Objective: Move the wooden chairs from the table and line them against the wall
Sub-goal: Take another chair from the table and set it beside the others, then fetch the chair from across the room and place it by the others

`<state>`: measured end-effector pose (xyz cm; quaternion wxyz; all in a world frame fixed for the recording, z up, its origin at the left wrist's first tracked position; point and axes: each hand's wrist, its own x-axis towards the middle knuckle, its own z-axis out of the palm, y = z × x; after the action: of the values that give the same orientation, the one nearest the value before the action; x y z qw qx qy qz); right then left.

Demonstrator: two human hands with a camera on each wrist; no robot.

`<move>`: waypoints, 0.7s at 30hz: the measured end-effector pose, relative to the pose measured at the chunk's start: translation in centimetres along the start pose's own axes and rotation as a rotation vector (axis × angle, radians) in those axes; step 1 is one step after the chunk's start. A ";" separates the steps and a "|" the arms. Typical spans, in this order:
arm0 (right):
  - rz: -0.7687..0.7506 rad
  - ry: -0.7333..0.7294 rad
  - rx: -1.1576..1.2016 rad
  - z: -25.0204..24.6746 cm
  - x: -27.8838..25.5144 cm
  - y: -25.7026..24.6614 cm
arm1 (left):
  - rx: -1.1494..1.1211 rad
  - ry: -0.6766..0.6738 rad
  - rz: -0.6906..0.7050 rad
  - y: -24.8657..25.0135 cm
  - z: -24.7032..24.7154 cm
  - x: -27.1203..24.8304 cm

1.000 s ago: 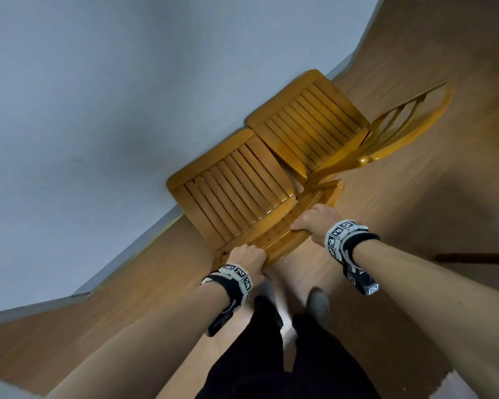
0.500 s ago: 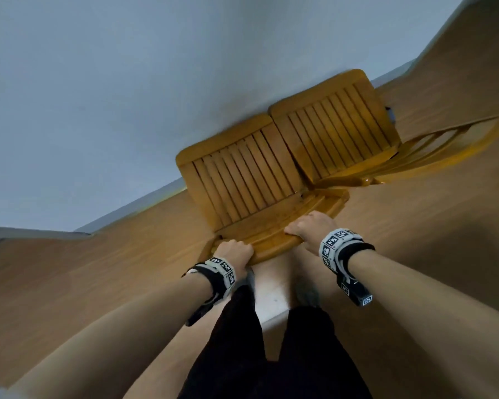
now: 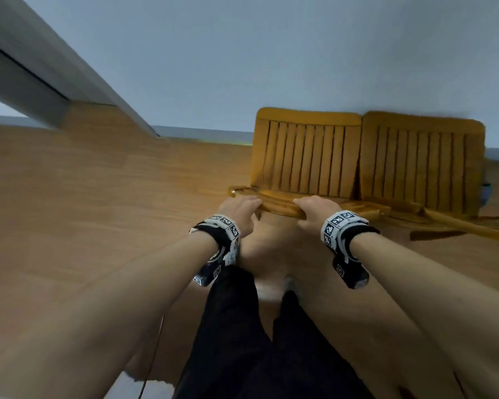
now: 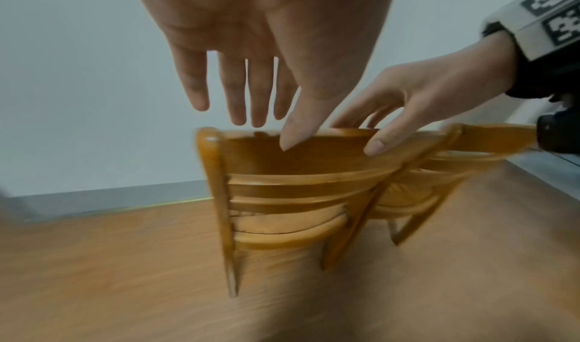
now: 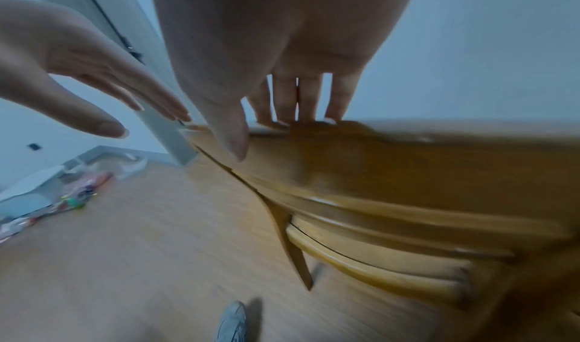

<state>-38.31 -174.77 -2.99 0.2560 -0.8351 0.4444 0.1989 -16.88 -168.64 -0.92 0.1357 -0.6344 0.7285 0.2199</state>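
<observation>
Two wooden chairs stand side by side with their slatted seats toward the grey wall (image 3: 271,53): the left chair (image 3: 306,159) and the right chair (image 3: 421,165). Both hands are at the top rail (image 3: 277,205) of the left chair's back. My left hand (image 3: 239,208) has straight fingers; in the left wrist view the left hand (image 4: 270,114) hovers just over the rail (image 4: 313,158), thumb tip near its front. My right hand (image 3: 311,210) holds the rail, fingers over the top and thumb on the front, as the right hand (image 5: 282,114) shows on the rail (image 5: 376,154).
A wooden floor (image 3: 98,211) runs up to a grey baseboard (image 3: 202,132). A door frame (image 3: 69,73) stands to the left. Loose colourful clutter (image 5: 72,193) lies on the floor far left. My shoe (image 5: 232,322) is behind the chair. A small blue thing (image 3: 486,191) sits beside the right chair.
The left chair has swung round and now stands square beside the right one at the wall. My left hand has opened and come off the rail; the right hand stays on it.
</observation>
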 end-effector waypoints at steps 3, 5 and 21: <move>-0.121 0.006 -0.043 -1.6 1.7 -4.1 | -0.040 -0.007 -0.145 -3.2 0.0 -3.2; -0.195 0.033 -0.077 -2.4 3.0 -7.4 | -0.069 -0.006 -0.258 -5.8 0.1 -5.8; -0.808 -0.108 -0.620 -4.3 14.2 -45.9 | -0.404 0.155 -1.057 -31.4 5.3 -30.5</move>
<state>8.37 -164.76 3.96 0.0752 -0.9655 -0.0079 0.2493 18.36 -142.75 4.38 0.0492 -0.9404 0.2632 0.2098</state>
